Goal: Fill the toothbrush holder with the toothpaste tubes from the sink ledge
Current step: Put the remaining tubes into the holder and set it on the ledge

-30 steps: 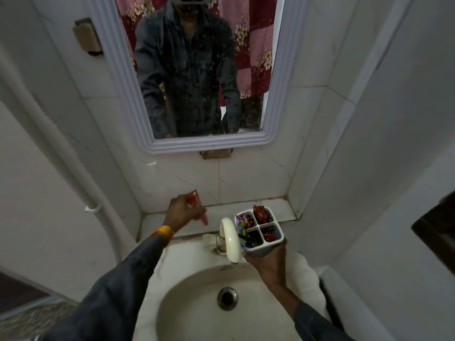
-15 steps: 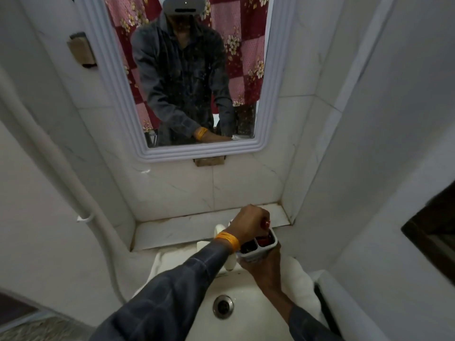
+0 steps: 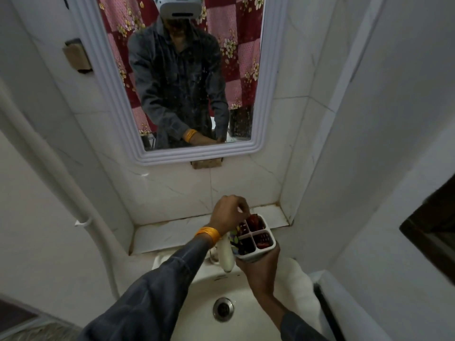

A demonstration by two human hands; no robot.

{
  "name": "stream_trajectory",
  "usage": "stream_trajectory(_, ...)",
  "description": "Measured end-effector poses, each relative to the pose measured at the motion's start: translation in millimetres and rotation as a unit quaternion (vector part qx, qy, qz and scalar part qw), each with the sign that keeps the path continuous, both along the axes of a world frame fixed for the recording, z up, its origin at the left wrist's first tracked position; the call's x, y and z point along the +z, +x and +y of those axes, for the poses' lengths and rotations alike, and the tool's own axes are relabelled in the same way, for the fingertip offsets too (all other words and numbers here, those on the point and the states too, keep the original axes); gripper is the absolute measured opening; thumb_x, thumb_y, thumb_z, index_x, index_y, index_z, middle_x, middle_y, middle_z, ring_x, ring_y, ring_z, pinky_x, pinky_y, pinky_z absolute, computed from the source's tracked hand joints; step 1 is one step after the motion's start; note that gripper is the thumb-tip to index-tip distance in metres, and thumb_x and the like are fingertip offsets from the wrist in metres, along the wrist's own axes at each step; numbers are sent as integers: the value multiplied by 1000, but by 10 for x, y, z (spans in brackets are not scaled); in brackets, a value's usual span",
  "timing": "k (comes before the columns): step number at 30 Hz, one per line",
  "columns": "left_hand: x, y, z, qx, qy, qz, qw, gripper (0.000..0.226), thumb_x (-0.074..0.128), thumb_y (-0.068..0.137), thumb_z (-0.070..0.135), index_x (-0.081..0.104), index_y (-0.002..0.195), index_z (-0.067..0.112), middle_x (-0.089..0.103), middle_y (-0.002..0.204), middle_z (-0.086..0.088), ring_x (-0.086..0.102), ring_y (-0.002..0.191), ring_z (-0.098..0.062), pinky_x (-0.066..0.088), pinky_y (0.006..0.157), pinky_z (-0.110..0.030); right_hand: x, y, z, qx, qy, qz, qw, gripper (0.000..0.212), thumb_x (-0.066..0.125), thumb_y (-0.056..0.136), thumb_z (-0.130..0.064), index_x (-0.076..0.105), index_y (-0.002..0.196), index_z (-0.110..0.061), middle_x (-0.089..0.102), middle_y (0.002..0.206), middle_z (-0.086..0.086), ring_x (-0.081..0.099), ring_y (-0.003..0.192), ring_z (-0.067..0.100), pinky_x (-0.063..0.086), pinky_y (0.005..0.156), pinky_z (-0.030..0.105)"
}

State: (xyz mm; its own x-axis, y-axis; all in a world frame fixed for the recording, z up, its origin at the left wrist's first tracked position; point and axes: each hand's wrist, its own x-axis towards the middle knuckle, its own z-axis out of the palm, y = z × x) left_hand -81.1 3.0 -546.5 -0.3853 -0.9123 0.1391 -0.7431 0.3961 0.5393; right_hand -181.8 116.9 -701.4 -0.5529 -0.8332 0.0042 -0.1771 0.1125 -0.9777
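My right hand (image 3: pixel 261 269) grips a white four-compartment toothbrush holder (image 3: pixel 270 234) from below, holding it over the sink just in front of the ledge (image 3: pixel 172 232). My left hand (image 3: pixel 227 212) hovers over the holder's back left corner, fingers curled and pinched at the top of a red toothpaste tube (image 3: pixel 253 221) that stands in the back compartment. Red tubes also show in the right compartment (image 3: pixel 262 238). A multicoloured item (image 3: pixel 234 238) fills the left compartment. No tube is visible on the bare part of the ledge.
A white tap (image 3: pixel 226 255) rises just left of the holder. Below are the basin and its drain (image 3: pixel 223 309). A white-framed mirror (image 3: pixel 258 94) hangs above the ledge. A white pipe (image 3: pixel 61 180) runs down the left wall. A dark frame (image 3: pixel 430 225) juts in at right.
My left hand carried the red tube from the ledge to the holder and put it into the back compartment. The hand now sits a little higher and further left, uncovering the holder.
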Motion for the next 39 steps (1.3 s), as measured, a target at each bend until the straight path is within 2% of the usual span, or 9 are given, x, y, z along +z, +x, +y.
stream_trajectory(4,-42,275,-113,64,-4,-1,998,12,68,87,19,76,95,15,79,98,0,73,87,-20,60,84,-36,124,-15,-6,-6,7,-1,1000,123,118,50,-16,49,152,-18,67,143,-2,69,133,24,64,112,45)
stream_trajectory(8,-43,329,-209,101,-13,-7,995,19,66,88,26,72,105,18,76,106,0,72,95,-22,58,86,-36,246,-173,-88,-10,9,0,1000,122,118,51,-19,51,153,-15,72,147,8,71,131,24,58,103,31)
stream_trajectory(12,-42,175,-300,84,-30,-26,996,37,61,94,33,61,126,16,66,124,-7,63,111,-26,53,94,-37,525,-359,-296,-41,-15,-4,999,120,118,48,-21,55,149,-6,75,144,15,70,125,21,55,104,30)
stream_trajectory(16,-59,-13,-415,54,-55,-88,993,53,60,95,36,48,143,16,51,145,-9,46,134,-28,44,106,-39,797,-555,-627,-58,-45,-9,997,120,118,51,-26,57,150,0,76,144,17,73,124,21,55,92,6)
stream_trajectory(21,-199,-190,-553,40,-56,-124,990,66,59,94,39,34,152,20,30,162,-8,27,150,-28,31,118,-44,837,-665,-942,-89,-13,10,996,122,119,52,-19,54,152,7,71,149,26,73,137,41,63,114,47)
stream_trajectory(24,-306,-234,-629,37,-51,-128,990,69,57,95,44,30,154,20,25,164,-8,23,152,-27,26,122,-46,730,-671,-1045,-91,21,12,996,119,117,57,-15,51,154,7,68,150,30,69,141,48,58,119,62)
stream_trajectory(32,-515,-254,-683,29,-63,-150,986,70,55,95,47,30,155,20,25,164,-6,23,153,-24,21,123,-46,505,-805,-1150,-52,37,-16,998,119,113,59,2,44,156,13,66,152,33,69,143,49,57,122,62)
stream_trajectory(36,-407,-242,-580,39,-69,-139,987,69,58,93,45,36,152,18,32,161,-9,29,149,-27,27,120,-46,604,-834,-1006,-18,61,24,998,132,114,65,-15,35,169,5,53,164,28,54,157,47,51,129,59)
stream_trajectory(39,-207,-163,-464,54,-108,-107,987,62,64,91,36,46,146,14,46,152,-13,42,142,-32,37,114,-47,777,-748,-828,-24,55,141,988,140,111,69,-37,30,175,4,48,171,27,48,161,47,47,131,56)
